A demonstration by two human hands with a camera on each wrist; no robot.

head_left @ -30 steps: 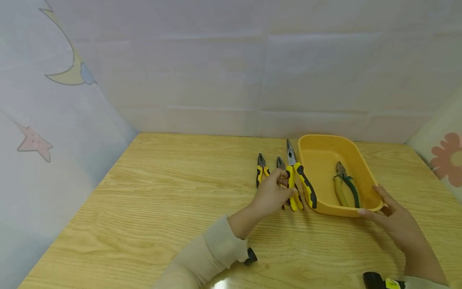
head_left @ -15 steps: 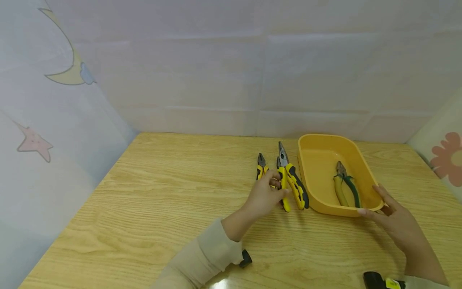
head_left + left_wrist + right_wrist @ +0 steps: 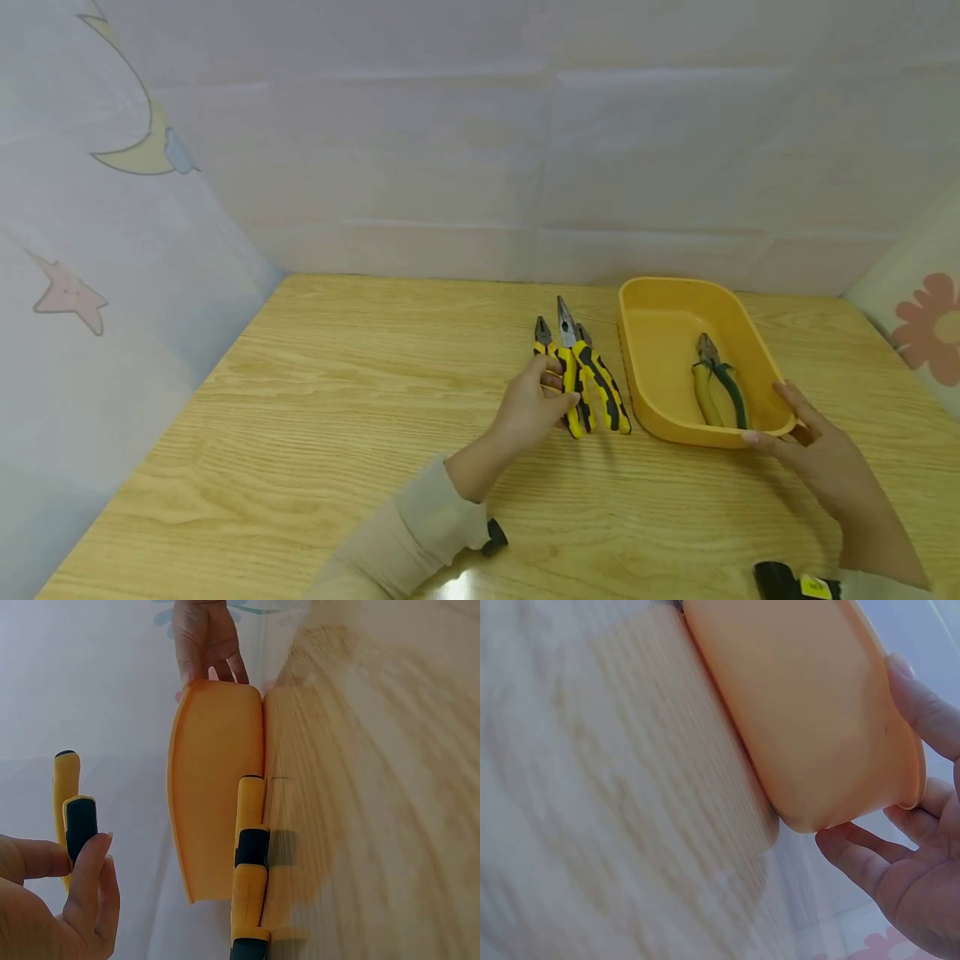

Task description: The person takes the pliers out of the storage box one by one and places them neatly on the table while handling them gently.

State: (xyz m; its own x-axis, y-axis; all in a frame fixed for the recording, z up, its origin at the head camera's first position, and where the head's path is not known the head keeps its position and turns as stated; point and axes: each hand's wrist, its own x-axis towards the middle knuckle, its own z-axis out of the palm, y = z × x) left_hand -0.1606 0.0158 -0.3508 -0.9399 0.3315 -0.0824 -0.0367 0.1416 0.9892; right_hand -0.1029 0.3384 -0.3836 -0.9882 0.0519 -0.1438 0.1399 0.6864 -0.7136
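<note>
My left hand (image 3: 528, 404) pinches one yellow-and-black handle of a pair of long-nose pliers (image 3: 570, 383), raised off the table in the left wrist view. Its jaws point away from me and its handles are spread. Two dark-headed pairs of pliers lie on the table just behind: the left pliers (image 3: 543, 331) and the right pliers (image 3: 583, 335), partly covered by the raised pair and my hand. My right hand (image 3: 821, 467) grips the near right corner of a yellow plastic basin (image 3: 663, 358). Inside it lie worn pliers (image 3: 707, 354) with one yellow and one green handle.
The wood-grain table (image 3: 360, 392) ends against a pale cloth wall (image 3: 420, 167) at the back. Further cloth with printed shapes hangs at both sides. Dark wrist-worn devices, one a black piece (image 3: 495, 537), show at each forearm.
My left hand has carried the long-nose pliers leftward, from beside the basin's left wall to over the pliers on the table. My right hand and the basin have stayed in place.
</note>
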